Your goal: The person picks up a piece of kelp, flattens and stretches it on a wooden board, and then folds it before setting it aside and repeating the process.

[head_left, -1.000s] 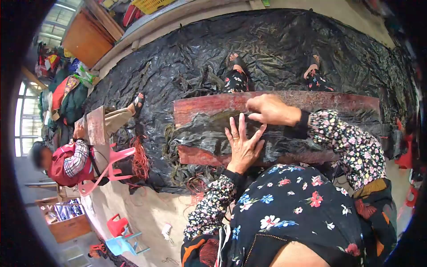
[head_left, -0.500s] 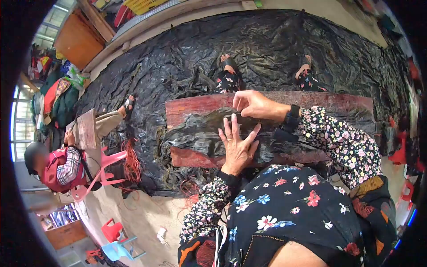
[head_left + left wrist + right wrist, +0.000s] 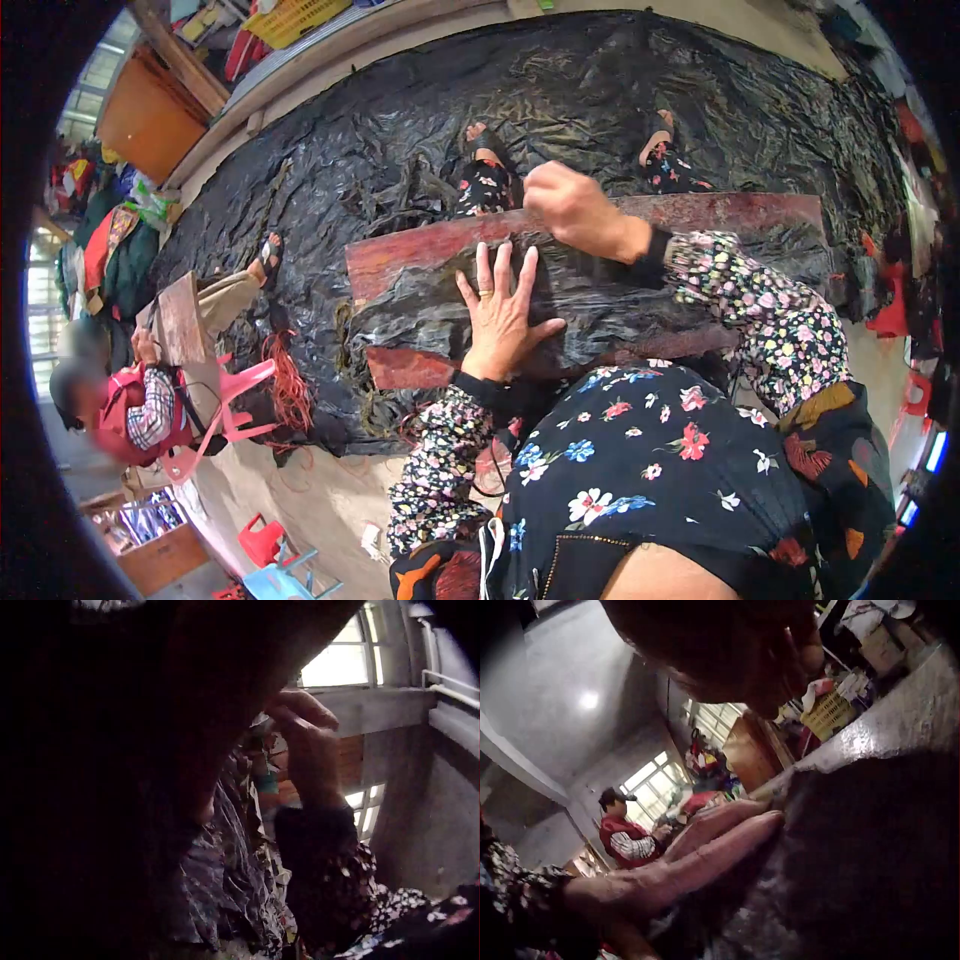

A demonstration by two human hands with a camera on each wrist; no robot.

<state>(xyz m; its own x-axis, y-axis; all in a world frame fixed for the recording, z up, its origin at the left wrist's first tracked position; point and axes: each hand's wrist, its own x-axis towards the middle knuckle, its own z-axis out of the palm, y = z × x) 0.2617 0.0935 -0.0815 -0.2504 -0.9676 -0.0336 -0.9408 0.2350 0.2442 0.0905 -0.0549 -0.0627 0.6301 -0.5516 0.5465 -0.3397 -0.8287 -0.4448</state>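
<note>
A reddish wooden board (image 3: 410, 250) lies across the lap, with a dark, wrinkled, sheet-like material (image 3: 630, 300) spread over its middle. The left hand (image 3: 500, 315) rests flat on this material, fingers spread and a ring on one finger; its extended fingers also appear in the right wrist view (image 3: 686, 862). Beyond the left hand's fingertips and to the right, the right hand (image 3: 580, 208) is held over the board's far edge with its fingers curled. The left wrist view shows the right hand (image 3: 311, 750) raised with bent fingers; nothing can be made out in it.
A large black sheet (image 3: 400, 120) covers the floor under both feet. At the left a person (image 3: 140, 415) sits with another board (image 3: 183, 320), beside a pink stool (image 3: 235, 400) and red strands (image 3: 287, 385). Red and blue chairs stand lower left.
The right hand has moved from the material near the left fingertips to a raised position past the board's far edge. The left hand stays on the material, fingers more widely spread. The head view has shifted.
</note>
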